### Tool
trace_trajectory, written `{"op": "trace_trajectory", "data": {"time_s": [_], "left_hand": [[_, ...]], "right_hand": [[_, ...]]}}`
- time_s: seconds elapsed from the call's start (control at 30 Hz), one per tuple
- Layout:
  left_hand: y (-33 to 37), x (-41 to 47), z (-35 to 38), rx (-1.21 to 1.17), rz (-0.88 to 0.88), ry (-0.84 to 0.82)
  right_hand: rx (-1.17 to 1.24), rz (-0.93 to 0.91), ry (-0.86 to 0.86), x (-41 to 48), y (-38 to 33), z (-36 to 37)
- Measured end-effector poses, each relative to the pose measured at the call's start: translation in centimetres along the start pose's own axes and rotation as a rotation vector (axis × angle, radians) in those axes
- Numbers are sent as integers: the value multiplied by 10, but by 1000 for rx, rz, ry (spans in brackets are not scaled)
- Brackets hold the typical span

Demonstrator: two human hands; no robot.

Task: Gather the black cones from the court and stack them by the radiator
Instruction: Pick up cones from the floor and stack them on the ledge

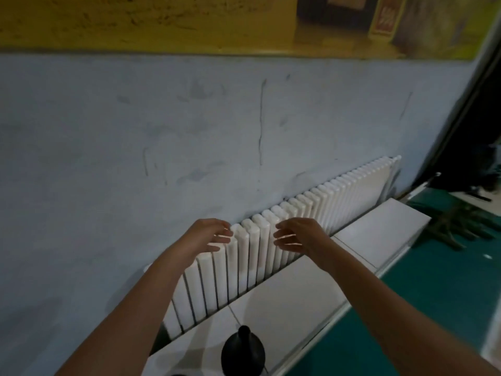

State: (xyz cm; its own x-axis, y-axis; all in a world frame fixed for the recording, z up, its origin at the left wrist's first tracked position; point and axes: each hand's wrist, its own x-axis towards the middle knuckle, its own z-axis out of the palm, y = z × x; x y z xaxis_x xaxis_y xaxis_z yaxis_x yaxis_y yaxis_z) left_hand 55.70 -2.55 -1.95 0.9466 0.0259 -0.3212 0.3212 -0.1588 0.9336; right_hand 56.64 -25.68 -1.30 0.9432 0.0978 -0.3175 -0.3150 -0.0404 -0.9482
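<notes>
- The blue-grey wall (135,131) fills most of the view, scuffed and streaked with dark marks.
- A yellow painted band (135,20) runs along the top of the wall.
- The green court floor (433,294) lies at the right, below the edge of the raised ledge.
- A white tiled surface (298,289) runs along the foot of the wall as a low ledge, between the wall and the green floor.
- The white radiator (244,267) stands on that surface against the wall, its ribs upright in a long row.
- Blurred dark shapes (461,221) lie on the floor past the far end of the ledge; what they are cannot be told.
- The left hand (208,236) hangs in front of the radiator's top, fingers loosely spread, holding nothing.
- The right hand (298,234) faces it just beside, fingers likewise relaxed and empty.
- The black cone (242,351) stands upright on the tiled surface near the radiator's near end, at the bottom of the view between the two forearms, well below both hands; whether it is one cone or a stack cannot be told.
</notes>
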Motion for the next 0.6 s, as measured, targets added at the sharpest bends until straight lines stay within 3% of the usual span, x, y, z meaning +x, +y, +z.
{"op": "trace_trajectory", "data": {"time_s": [0.3,0.6], "left_hand": [[2,-13,-8,50,73,-117],[1,-41,11,-72,89,-386]], "right_hand": [[51,-37,128,-44,9,12],[77,-68,360,-108,31,20]]}}
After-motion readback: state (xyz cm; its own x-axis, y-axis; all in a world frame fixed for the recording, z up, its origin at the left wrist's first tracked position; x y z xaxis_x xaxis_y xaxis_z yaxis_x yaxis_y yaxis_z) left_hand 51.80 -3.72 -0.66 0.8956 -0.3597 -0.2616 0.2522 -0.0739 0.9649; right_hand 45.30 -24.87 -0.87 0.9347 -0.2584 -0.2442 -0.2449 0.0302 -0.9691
